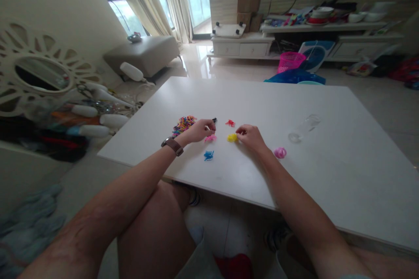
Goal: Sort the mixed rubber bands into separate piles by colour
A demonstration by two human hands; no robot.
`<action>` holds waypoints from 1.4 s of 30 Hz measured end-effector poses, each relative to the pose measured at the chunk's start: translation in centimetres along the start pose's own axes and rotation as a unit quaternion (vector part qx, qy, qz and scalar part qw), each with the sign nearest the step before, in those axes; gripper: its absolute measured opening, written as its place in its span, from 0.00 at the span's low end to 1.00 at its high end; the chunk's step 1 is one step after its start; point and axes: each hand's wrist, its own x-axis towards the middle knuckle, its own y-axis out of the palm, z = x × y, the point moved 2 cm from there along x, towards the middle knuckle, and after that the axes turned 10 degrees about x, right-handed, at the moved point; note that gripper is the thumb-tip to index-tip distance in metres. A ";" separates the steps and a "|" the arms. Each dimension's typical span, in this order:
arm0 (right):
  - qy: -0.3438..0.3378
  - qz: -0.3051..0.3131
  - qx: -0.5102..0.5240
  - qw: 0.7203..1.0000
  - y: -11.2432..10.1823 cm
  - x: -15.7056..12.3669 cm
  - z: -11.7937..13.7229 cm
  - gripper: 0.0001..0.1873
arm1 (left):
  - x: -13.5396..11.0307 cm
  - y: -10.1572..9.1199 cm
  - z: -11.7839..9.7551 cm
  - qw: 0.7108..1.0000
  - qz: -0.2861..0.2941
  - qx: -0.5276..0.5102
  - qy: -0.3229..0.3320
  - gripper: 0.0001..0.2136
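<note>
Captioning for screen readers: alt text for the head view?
A person's left hand is by a pink pile, right hand at a yellow pile, on a white table. A red pile, a blue pile and a larger mixed-colour pile lie nearby; a clear container is to the right.

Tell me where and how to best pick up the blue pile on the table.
Pinch the blue pile across its middle, from above and from the near edge of the table. It looks like a low, loose, stringy clump, so gathering it inward should work; the pink pile and your left hand are on its far side.
</note>
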 end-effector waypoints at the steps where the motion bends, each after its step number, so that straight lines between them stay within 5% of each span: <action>1: 0.000 0.003 -0.007 1.000 -0.1 0.0 0.0 0.07 | 0.0 0.0 0.0 1.000 0.001 -0.001 0.001 0.03; 10: -0.066 -0.054 0.017 0.996 -0.2 -0.1 0.9 0.05 | -0.3 0.0 0.1 0.998 -0.003 -0.057 -0.013 0.06; 20: -0.235 0.017 0.104 0.966 2.4 -1.6 4.3 0.05 | -0.7 1.1 -1.5 0.986 0.025 -0.162 -0.011 0.09; 29: -0.215 0.014 0.097 0.972 2.1 -1.5 4.4 0.07 | -0.6 1.5 -1.6 0.985 0.031 -0.169 -0.014 0.09; 42: -0.198 0.047 -0.067 0.977 4.1 -0.5 3.3 0.06 | -1.4 -1.9 1.2 0.988 -0.038 -0.133 -0.065 0.14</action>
